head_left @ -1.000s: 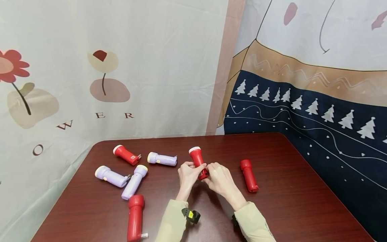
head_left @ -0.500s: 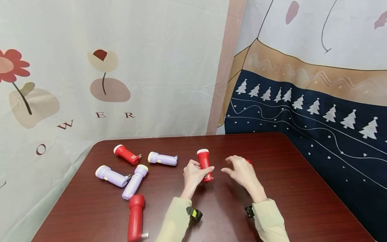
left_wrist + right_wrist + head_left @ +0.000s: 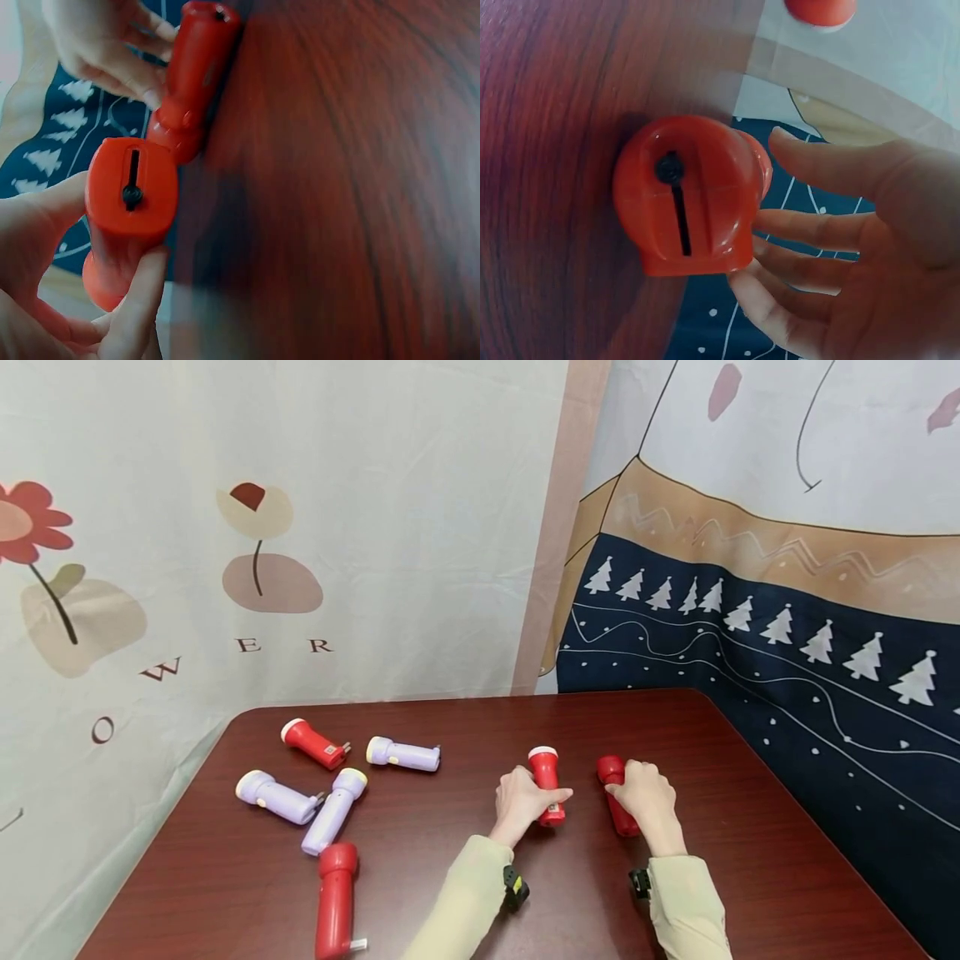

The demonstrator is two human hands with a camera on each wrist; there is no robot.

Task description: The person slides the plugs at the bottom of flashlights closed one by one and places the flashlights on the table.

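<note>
My left hand (image 3: 519, 803) grips a red flashlight with a white rim (image 3: 545, 770) between thumb and fingers. In the left wrist view this red flashlight (image 3: 133, 187) shows its end, with a black slider in a slot. To the right, my right hand (image 3: 647, 797) is at an all-red flashlight (image 3: 619, 814) lying on the table. The right wrist view shows the hand's fingers (image 3: 780, 300) spread beside the all-red flashlight (image 3: 686, 202), the lower ones at its side. Its thumb stands apart from it in that view.
On the dark wooden table (image 3: 450, 893) lie three lilac flashlights, one of them a lilac flashlight (image 3: 405, 756) near the back. A white-rimmed red flashlight (image 3: 313, 743) lies back left. A larger red flashlight (image 3: 335, 902) with a metal plug lies front left. Printed curtains (image 3: 405, 527) hang behind.
My right hand has left the white-rimmed flashlight and moved right to the all-red one. My left hand has carried the white-rimmed flashlight rightward and slightly nearer.
</note>
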